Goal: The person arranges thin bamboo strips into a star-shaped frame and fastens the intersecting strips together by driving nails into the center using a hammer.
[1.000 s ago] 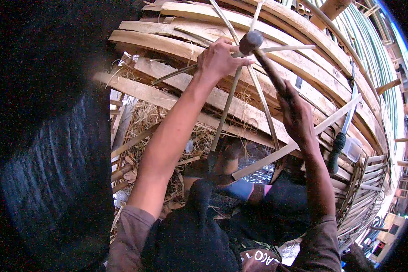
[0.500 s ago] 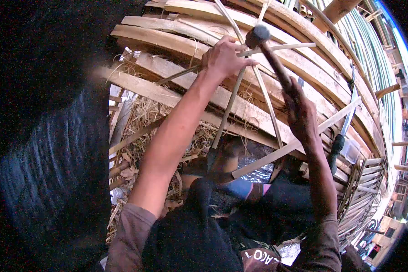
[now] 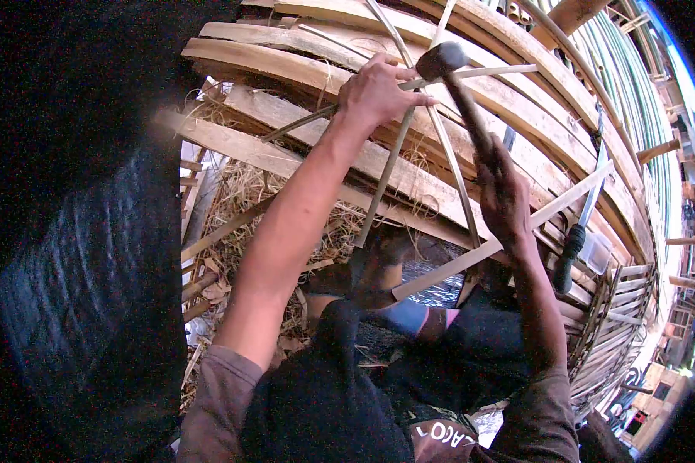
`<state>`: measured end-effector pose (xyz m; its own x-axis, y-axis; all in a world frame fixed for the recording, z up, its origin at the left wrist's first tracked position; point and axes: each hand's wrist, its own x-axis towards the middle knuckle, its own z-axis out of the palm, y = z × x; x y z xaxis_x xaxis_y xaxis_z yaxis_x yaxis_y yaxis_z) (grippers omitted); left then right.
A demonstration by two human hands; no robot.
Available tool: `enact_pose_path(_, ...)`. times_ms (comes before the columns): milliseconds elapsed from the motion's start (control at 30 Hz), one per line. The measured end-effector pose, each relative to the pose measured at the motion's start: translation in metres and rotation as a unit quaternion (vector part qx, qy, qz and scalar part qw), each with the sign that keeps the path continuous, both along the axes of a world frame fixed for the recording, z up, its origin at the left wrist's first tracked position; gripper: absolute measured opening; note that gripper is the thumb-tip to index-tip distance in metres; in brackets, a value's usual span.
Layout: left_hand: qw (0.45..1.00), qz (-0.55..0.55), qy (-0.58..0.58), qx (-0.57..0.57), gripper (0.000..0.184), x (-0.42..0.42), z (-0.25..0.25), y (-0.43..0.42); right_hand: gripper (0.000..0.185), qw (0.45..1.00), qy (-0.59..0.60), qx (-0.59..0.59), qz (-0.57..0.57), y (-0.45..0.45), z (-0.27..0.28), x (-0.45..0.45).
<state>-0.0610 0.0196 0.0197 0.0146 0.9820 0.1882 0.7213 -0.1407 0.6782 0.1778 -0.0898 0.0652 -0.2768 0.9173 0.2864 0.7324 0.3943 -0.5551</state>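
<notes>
My left hand (image 3: 374, 92) is closed on thin split strips where several of them cross, with thumb and forefinger at the crossing. One strip (image 3: 449, 150) runs down from there, another (image 3: 390, 174) slants down to the left, and a third (image 3: 490, 71) points right. My right hand (image 3: 503, 193) is wrapped round the wooden handle of a hammer (image 3: 442, 60). The dark hammer head is right beside my left fingertips, over the crossing; whether it touches the strips I cannot tell. A wider flat strip (image 3: 448, 270) passes under my right wrist.
Long wooden slats (image 3: 270, 65) form the surface beneath my hands. A knife (image 3: 575, 247) with a dark handle lies at the right, near a clear plastic container (image 3: 596, 253). Shavings (image 3: 247, 193) fill the lower left. A slatted rack (image 3: 614, 332) stands at the lower right.
The hammer head rose a little and shifted right, then stayed close to my left fingertips. My left hand keeps its hold on the strips. The view has shifted slightly.
</notes>
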Motion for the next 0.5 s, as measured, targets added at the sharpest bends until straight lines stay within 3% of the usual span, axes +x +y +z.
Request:
enact_pose_path(133,0.999,-0.007,0.016,0.048,0.070,0.001,-0.003,0.002,0.047,0.999,-0.050,-0.012,-0.013,0.007,0.002,0.003)
enact_pose_path(267,1.000,0.006,0.015,-0.012,0.073,0.000,0.008,-0.002,0.047,0.999,0.018,0.028,-0.022,-0.003,0.008,0.002)
enact_pose_path(367,0.999,-0.013,0.031,-0.010,0.073,-0.003,0.009,0.000,0.047,0.998,-0.056,0.020,0.022,0.008,-0.008,0.010)
enact_pose_path(400,0.999,-0.027,0.046,-0.008,0.072,-0.003,0.006,0.001,0.045,0.998,-0.048,-0.033,0.007,0.009,-0.005,0.006)
enact_pose_path(500,0.999,-0.001,0.030,0.031,0.074,0.000,-0.007,0.003,0.042,1.000,0.006,0.016,-0.006,0.011,-0.007,0.011)
